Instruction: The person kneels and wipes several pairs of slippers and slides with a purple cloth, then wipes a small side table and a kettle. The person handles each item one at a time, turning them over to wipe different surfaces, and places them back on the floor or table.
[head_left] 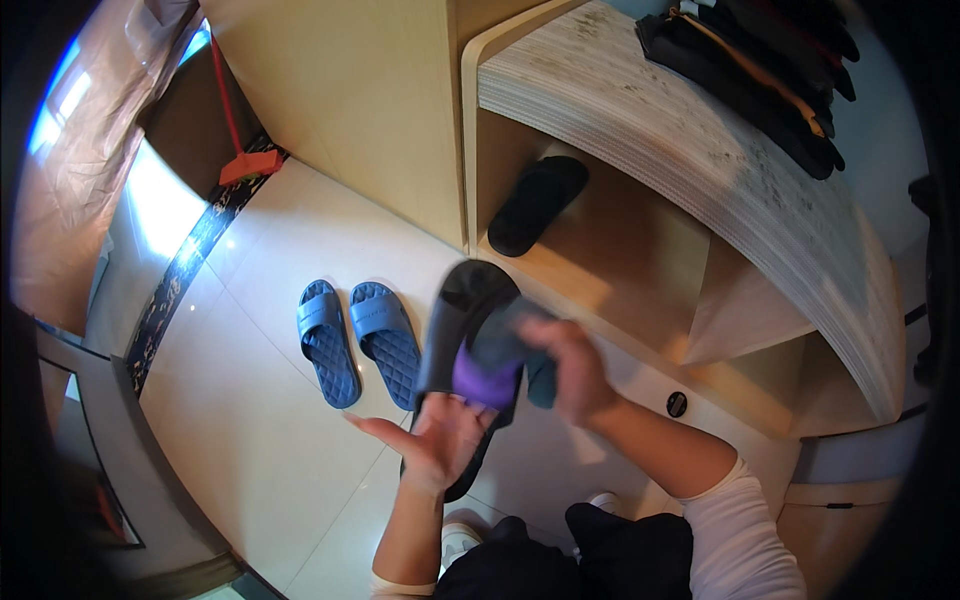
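A black slipper [436, 345] is held up in front of me, toe end away. My left hand [445, 440] supports it palm up, thumb stretched out to the side, fingertips hidden at the slipper's strap area. My right hand [575, 370], smeared by motion, grips a dark grey and purple cloth [488, 375] that lies against the slipper. Where the cloth ends and the strap begins I cannot tell exactly. Another black slipper [538, 205] leans inside the open shelf. Beyond my left hand, a pair of blue slippers [383, 335] stands on the floor.
On the right is a wooden shelf unit [620, 80] with a curved, patterned top and dark clothes [750, 80] on it. A red broom [248, 165] stands at the far left. A small round black disc [677, 403] lies on the tiled floor [250, 330]. My shoes are below.
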